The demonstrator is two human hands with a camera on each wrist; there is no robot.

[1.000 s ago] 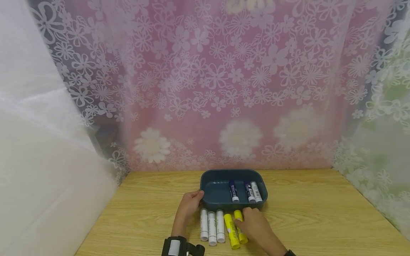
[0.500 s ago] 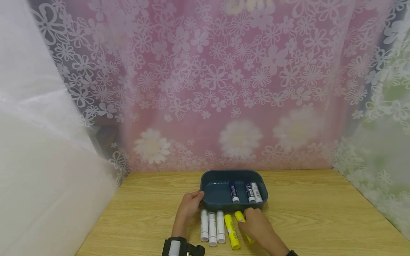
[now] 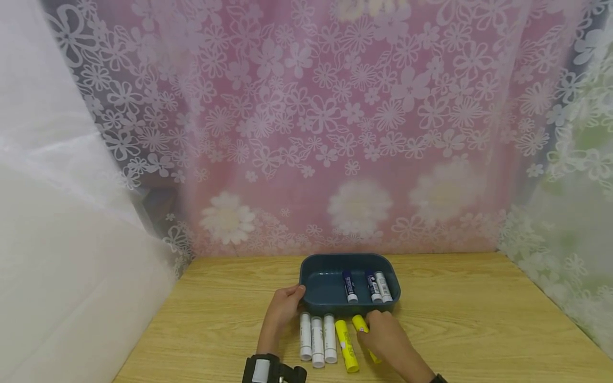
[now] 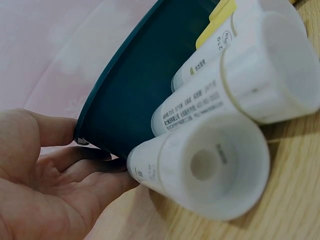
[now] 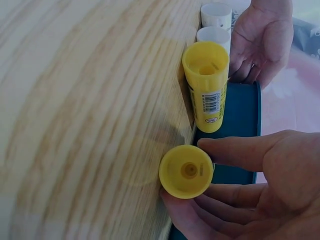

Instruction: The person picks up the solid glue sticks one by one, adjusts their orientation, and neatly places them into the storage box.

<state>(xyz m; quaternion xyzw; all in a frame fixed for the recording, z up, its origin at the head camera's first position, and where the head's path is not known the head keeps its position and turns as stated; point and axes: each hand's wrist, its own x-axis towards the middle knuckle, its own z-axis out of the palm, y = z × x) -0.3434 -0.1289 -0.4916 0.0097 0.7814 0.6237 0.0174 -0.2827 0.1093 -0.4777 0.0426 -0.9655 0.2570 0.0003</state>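
Note:
A dark teal plastic bin [image 3: 322, 291] stands on the table. My left hand [image 3: 283, 308] holds its near left corner, thumb on the rim and fingers underneath. Between the thumb and fingers of my right hand [image 3: 390, 340] is a yellow glue stick [image 5: 186, 172], its hollow end facing the right wrist camera. The hand partly covers it in the head view. Just left of it lies a second yellow glue stick [image 3: 347, 346]. Several white glue sticks [image 4: 200, 165] lie side by side in front of the bin, close to my left fingers.
Inside the bin, toward the right, lie two dark blue glue sticks with white ends [image 3: 350, 287] and a white one [image 3: 383, 287]. The wood-grain table [image 3: 460, 314] runs back to a pink flowered curtain [image 3: 335, 133]. A white sheet [image 3: 72, 239] hangs at the left.
The yellow glue stick in my right hand has tilted, its near end swinging right from beside the other yellow one. My left hand stays on the bin.

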